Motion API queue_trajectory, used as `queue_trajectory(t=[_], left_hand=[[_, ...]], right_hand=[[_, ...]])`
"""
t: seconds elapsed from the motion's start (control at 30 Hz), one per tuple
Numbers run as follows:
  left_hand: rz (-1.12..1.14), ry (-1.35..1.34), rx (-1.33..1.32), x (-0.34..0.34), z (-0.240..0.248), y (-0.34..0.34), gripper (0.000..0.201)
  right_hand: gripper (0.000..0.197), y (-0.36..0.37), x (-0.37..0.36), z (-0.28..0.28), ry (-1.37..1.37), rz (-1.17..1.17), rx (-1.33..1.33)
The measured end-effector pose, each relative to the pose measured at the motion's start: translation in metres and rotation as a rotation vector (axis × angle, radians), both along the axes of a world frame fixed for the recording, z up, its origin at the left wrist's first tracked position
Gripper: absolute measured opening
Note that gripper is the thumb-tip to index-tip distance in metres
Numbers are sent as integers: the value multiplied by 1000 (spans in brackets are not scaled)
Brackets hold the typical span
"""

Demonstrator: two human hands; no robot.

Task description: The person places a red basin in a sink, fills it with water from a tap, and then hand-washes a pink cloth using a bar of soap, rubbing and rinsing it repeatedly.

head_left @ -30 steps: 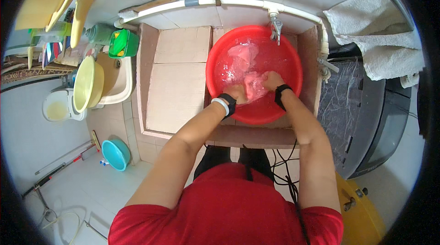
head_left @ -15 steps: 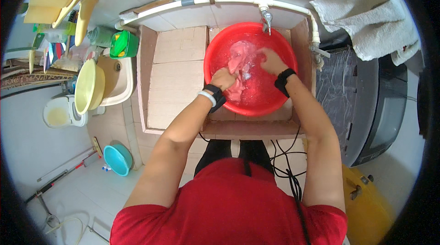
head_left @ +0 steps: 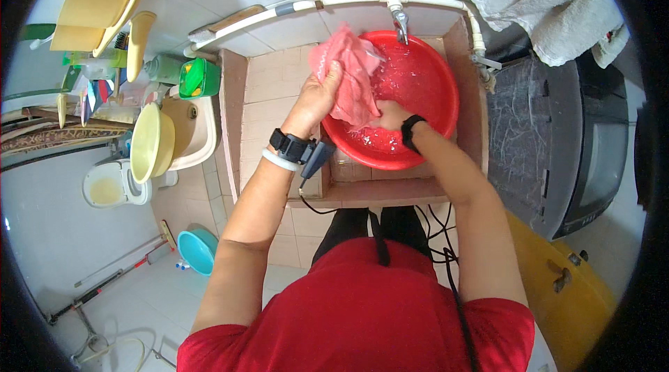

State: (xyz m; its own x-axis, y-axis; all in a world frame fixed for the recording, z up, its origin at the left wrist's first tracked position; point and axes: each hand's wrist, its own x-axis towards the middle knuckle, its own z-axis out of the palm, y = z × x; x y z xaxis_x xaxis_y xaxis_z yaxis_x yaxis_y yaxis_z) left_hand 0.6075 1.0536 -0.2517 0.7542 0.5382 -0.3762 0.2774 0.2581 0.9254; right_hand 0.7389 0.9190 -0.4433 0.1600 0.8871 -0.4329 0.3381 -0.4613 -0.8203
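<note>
A wet pink cloth (head_left: 346,83) is lifted over the left side of a round red basin (head_left: 454,104) with water in it. My left hand (head_left: 319,99) is closed on the cloth's left side, thumb on top and the other fingers hidden beneath. At the cloth's lower right corner, my right hand (head_left: 391,115) grips it low over the water, its fingertips partly covered. A metal tap (head_left: 399,22) hangs over the basin's far rim.
The basin stands in a tiled trough with a raised ledge (head_left: 390,193) in front. White pipe (head_left: 348,0) runs along the wall behind. Left are a washbasin (head_left: 202,142), a yellow basin (head_left: 165,142) and a green basket (head_left: 209,79). A dark appliance (head_left: 557,142) stands right, below a towel (head_left: 557,17).
My left hand has raised the pink cloth out of the water, up and to the left, spreading it. My right hand has moved left and down to the cloth's lower corner.
</note>
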Motion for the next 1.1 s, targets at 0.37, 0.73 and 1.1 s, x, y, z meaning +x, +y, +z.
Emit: queue_trajectory(t=[0.37, 0.73, 1.1], left_hand=[[16, 189, 65, -30, -89, 14, 58], [-195, 459, -530, -17, -173, -15, 74], [71, 430, -728, 31, -194, -31, 94]], right_hand=[[22, -50, 116, 26, -418, -463, 171], [56, -45, 37, -102, -493, -472, -67], [40, 26, -14, 67, 588, -470, -6]])
